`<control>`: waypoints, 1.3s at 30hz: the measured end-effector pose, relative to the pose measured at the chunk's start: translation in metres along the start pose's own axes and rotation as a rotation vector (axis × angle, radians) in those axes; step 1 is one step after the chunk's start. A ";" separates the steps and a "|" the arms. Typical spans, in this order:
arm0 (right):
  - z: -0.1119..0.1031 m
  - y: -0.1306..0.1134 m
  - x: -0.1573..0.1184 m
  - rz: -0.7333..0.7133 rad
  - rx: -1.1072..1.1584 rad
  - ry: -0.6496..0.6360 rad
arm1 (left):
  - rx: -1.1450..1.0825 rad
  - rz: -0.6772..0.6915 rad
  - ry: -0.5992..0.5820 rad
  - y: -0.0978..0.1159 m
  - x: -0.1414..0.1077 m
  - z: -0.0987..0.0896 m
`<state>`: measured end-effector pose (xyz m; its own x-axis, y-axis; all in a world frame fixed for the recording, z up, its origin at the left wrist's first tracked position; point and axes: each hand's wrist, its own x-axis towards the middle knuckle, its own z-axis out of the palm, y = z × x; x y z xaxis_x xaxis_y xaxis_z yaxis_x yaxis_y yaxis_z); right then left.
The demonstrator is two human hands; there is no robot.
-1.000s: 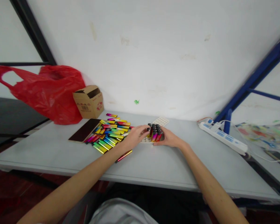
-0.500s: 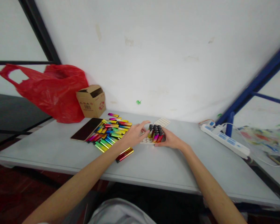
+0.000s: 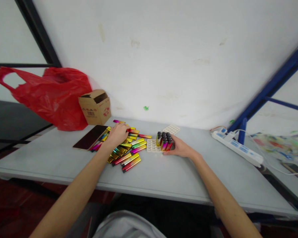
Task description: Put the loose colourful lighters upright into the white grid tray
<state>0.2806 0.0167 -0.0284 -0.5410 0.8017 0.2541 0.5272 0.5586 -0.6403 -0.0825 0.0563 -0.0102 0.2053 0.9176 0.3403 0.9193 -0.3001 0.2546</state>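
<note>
On the desk (image 3: 183,178), approx. mid-way across, the upright tubes (image 3: 164,145) stand packed tight, black ends up, at the right part of the pale tray (image 3: 151,146). That block looks done; the tray's left part shows bare pockets, so prob. only part-filled. Exact no. of tubes can't be read, too small & overlapping.

Lots left loose: a messy heap of shiny loose tubes (image 3: 130,164), multi-col., lying flat left of the tray, a few near the front edge of the heap. Left grip (image 3: 118,134) is down in the heap, fingers bent over it; can't tell if it's closed on one. Right grip (image 3: 178,146) is curled round the right side of the upright block, thumb in front, i.e. clamped on it.

2nd pocketed sheet (image 3: 172,128) lies behind the block, its visible part w/o tubes. Dark panel (image 3: 90,137) sits by the heap, carton (image 3: 98,107) & red bag (image 3: 62,99) behind
</note>
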 end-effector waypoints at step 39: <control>0.001 0.004 0.000 -0.013 0.011 0.006 | -1.702 -0.348 -0.512 0.102 -0.021 -0.003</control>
<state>0.2816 0.0189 -0.0314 -0.5437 0.7958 0.2665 0.5127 0.5664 -0.6452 0.0060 0.0058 0.0118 0.4735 0.8722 -0.1232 -0.3059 0.2939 0.9055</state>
